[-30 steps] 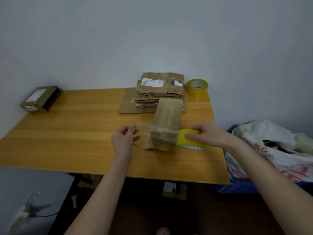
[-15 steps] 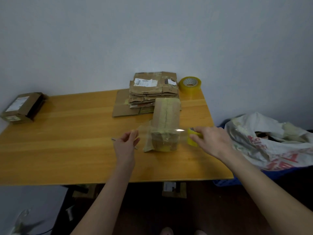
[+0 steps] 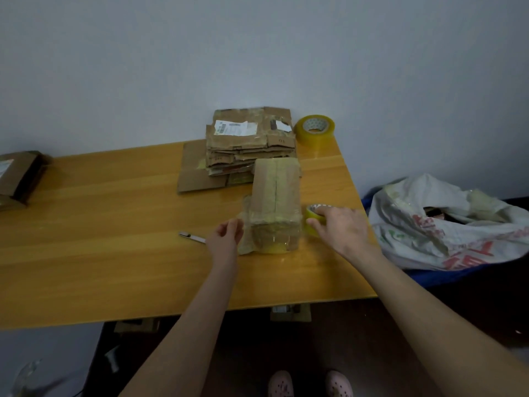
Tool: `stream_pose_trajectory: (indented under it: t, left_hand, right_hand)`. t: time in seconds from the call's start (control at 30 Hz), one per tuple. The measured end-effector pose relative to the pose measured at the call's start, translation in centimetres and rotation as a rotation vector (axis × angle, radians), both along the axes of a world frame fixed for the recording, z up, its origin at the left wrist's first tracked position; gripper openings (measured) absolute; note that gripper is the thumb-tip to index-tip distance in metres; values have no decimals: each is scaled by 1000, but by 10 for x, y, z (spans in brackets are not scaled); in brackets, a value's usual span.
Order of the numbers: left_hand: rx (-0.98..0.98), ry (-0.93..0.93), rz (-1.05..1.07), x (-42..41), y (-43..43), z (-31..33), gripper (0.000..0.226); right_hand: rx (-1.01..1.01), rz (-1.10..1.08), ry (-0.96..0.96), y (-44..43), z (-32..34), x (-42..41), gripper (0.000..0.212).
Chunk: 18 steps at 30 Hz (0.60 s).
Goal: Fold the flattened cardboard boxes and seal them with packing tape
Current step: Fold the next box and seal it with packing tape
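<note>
1. A wooden table (image 3: pixel 100 239) is spreading across the view under a pale wall (image 3: pixel 257 53). Clock directions below are being read from the box.
2. A white bag (image 3: pixel 446 224) with red print is slumping off the table's right edge at 3 o'clock, well apart from the box.
3. A stack (image 3: pixel 252 144) of flattened boxes is lying at 12 o'clock against the wall, its front just behind the box.
4. The box (image 3: pixel 274 196), folded up and long, is lying on the table right of centre, its narrow end facing the person and a taped seam running along its top.
5. A parcel (image 3: pixel 17 176) is sitting at the table's far left edge, at 9 o'clock, well apart.
6. The right hand (image 3: pixel 340 227) is reaching in at 4 o'clock, fingers and thumb curling round the roll (image 3: pixel 310 217), just beside the box's near right corner.
7. The left hand (image 3: pixel 226 236) is hovering at 8 o'clock, just beside the near left corner, its fingers curling narrowly on the loose end of the tape (image 3: pixel 283 242).
8. The clear tape is stretching from the roll across the box's near end to the left hand.
9. A spare roll (image 3: pixel 315 130) is standing at 1 o'clock, just right of the stack.
10. A knife (image 3: pixel 192 237) is lying on the table at 9 o'clock, just left of the left hand.
11. Pink slippers (image 3: pixel 310 383) are showing on the floor at 6 o'clock.
</note>
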<state>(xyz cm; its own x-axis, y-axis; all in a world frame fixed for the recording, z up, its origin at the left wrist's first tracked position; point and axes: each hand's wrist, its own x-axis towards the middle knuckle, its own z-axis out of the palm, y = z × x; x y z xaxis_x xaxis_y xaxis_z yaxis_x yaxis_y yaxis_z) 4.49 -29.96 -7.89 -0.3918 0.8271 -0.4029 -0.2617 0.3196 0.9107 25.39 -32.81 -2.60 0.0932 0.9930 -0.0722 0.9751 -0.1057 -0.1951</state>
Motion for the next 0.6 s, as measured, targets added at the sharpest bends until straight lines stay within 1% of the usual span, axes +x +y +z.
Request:
stream_pose_trajectory:
  t: [0.13,0.27,0.33,0.37,0.43,0.47,0.5,0.53,0.57,0.6]
  left_hand:
    - [-50,109,-92,7,10,-6,15]
    - [-67,199,-101,6,13,-10,17]
    - [-70,226,-111,1,14,-9,11]
    - [-77,218,-120,-1,16,-7,17]
    - [-110,187,-125,-8,20,-3,51]
    - [-113,224,-115,-10,18,1,56]
    - [-77,327,-92,-12,12,6,49]
    - [7,525,-81,-14,4,9,35]
    - [158,749,-90,-15,-9,11,25]
    - [368,927,-131,-13,-24,13,23]
  right_hand:
    - [-29,4,29,10,-1,-8,41]
    - [-11,15,50,16,-4,-18,37]
    - [0,30,61,16,-5,-22,36]
    - [2,31,66,15,-6,-23,36]
    - [-10,28,81,14,-5,-21,38]
    - [-21,32,82,12,-4,-19,40]
    - [-35,37,79,12,-4,-18,42]
    - [-47,41,75,11,-2,-17,43]
    - [-57,46,74,10,-1,-16,43]
    - [-61,52,79,10,-1,-16,43]
